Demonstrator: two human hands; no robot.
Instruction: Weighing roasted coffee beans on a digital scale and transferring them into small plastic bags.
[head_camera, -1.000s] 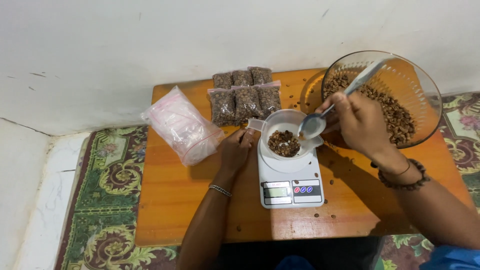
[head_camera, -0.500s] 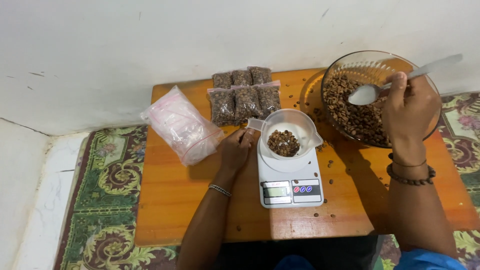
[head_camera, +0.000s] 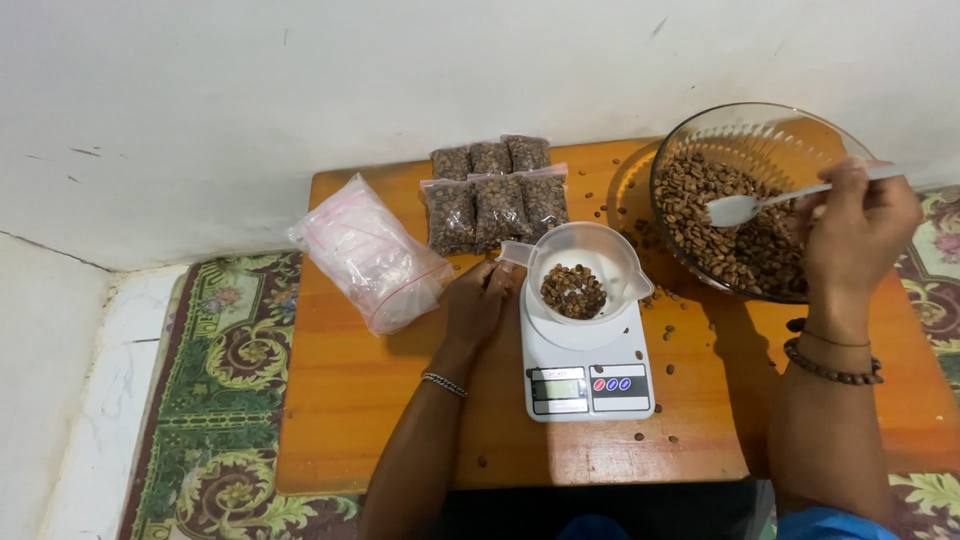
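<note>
- Your right hand (head_camera: 858, 225) is gripping a white spoon (head_camera: 770, 202), lying level, bowl pointing frame-left, over the round glass bowl (head_camera: 720, 128) of brown beans.
- Your left hand (head_camera: 478, 300) is curling against the white cup (head_camera: 585, 262) on the scale (head_camera: 588, 372).

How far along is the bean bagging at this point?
Six filled bags lie lined up by the wall. In hand: the right hand holds a spoon over the glass bowl, while the left hand steadies the part-filled cup on the scale. Left: many beans, a pack of empty bags.
</note>
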